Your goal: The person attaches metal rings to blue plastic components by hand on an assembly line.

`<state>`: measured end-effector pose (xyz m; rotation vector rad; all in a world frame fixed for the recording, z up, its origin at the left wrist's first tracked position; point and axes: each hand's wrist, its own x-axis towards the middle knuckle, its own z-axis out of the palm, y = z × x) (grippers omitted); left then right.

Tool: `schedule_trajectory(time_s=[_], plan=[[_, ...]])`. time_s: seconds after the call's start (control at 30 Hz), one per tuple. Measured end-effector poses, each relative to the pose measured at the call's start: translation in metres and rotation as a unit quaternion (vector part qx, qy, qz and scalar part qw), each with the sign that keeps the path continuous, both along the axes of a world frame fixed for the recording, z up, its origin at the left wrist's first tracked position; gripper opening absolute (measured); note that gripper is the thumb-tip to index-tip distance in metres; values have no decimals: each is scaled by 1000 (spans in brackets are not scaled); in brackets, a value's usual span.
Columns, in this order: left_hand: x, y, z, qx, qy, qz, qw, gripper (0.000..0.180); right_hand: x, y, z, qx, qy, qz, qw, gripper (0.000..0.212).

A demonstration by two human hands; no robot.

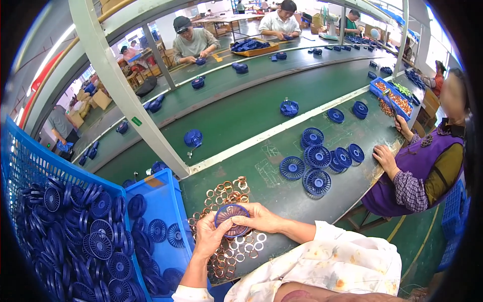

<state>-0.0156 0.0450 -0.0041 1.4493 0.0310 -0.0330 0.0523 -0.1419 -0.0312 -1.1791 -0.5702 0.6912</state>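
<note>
- Left hand (pixel 207 232) and right hand (pixel 259 218) together grasp a round, dark-blue, spoked plastic grille (pixel 229 212).
- Shiny, copper-coloured rings (pixel 242 179) lie scattered on the smooth, dark-green tabletop (pixel 269 194).

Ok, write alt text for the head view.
The wearer's left hand and right hand hold a round blue grille above rings on a green bench. Blue tubs of more grilles stand left; a co-worker is at right.

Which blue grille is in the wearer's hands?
The blue grille over the rings, gripped by left hand and right hand; nearby grilles lie on the tabletop or in the blue bins.
</note>
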Motion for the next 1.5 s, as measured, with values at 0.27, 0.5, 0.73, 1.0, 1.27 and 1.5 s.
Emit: schedule_trajectory(time_s=[0.27,0.5,0.73,1.0,1.27,1.5], plan=[[0,8,29,227,-86,135,961,47,42,-68,34,-204,-315,-358,855,18],[-9,105,17,516,-8,348,783,37,98,-179,-5,-474,-407,-563,541,27],[-34,135,5,593,200,167,762,88,72,-45,-5,-367,-469,-293,748,23],[-31,117,13,631,214,125,735,80,98,1,-32,-350,-396,-263,807,16],[-35,117,21,625,119,109,764,73,97,-10,-28,-298,-230,-290,880,21],[-41,106,7,644,209,89,730,74,82,-15,-28,-186,-111,-276,937,24]])
